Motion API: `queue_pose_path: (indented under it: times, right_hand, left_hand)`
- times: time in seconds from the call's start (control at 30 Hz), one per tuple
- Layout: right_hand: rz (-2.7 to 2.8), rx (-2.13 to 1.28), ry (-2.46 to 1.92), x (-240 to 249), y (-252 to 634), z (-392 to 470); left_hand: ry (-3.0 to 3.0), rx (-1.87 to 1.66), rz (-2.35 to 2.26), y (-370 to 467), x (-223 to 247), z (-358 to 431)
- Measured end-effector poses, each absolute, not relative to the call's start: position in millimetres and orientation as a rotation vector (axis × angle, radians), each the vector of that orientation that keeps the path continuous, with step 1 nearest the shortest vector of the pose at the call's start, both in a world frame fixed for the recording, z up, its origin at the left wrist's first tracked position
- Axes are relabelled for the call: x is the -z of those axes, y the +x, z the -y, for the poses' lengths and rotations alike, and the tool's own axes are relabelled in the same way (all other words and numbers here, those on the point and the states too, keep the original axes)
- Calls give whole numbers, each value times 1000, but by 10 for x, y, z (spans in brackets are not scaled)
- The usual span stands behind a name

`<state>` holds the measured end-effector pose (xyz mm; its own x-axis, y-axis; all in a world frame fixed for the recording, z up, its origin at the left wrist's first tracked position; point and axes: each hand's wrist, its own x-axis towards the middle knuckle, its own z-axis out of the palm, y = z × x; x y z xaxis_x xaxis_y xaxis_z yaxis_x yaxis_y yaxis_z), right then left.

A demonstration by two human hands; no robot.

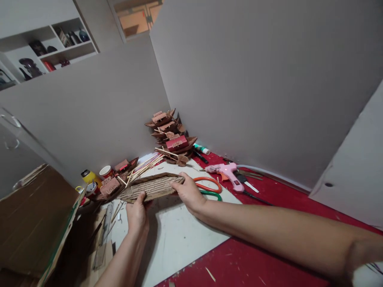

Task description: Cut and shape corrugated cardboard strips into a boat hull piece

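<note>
A cardboard boat hull [157, 186] with ridged, corrugated planking inside is held up above a white board [179, 231]. My left hand [137, 211] grips its near left edge, thumb on top. At the hull's right end, my right hand [187, 191] pinches the tip between thumb and fingers; the fingers underneath are hidden. Just right of that hand lie scissors with one orange and one green handle loop [208, 184]. A pink glue gun [229, 175] rests farther right on the red tabletop [206, 263].
Several finished cardboard boats [176, 143] are stacked in the far corner. Thin wooden sticks [146, 169] lie behind the hull. At left stand a yellow bottle [91, 177], a paper cup [105, 172] and a large cardboard box [32, 223]. A clear ruler [106, 225] lies beside the board.
</note>
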<state>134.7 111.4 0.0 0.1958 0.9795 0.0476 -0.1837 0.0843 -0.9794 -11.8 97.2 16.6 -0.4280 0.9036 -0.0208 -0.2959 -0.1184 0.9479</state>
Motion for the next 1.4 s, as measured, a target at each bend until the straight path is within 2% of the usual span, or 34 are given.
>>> queue_pose_path:
  times: [0.23,0.4,0.47,0.63,0.73,1.13,1.4]
  right_hand:
    - [1142,-1252,-1094,-191,1406,-1063]
    - [1470,-975,-1136,-539,1732,-1221]
    - [1577,-967,-1116,-618,1828,-1253]
    - [1879,-1227,-947,-525,1765,-1176]
    - [1954,-1250,-884,-412,1635,-1111]
    - [1750,-1005,-1064,-204,1490,-1161]
    - [1711,-935,-1083,-137,1409,-1083]
  left_hand:
    - [815,-1574,-1272,-315,-217,-1119]
    - [941,-1277,-1230,-368,-233,-1080]
    - [1008,-1146,-1191,-332,-245,-1013]
    - [1127,-897,-1098,-215,-302,-831]
    - [1202,-804,-1053,-183,-312,-776]
    - [1052,-945,-1036,-72,-79,-817]
    - [1219,-1158,-1215,-10,-3,-739]
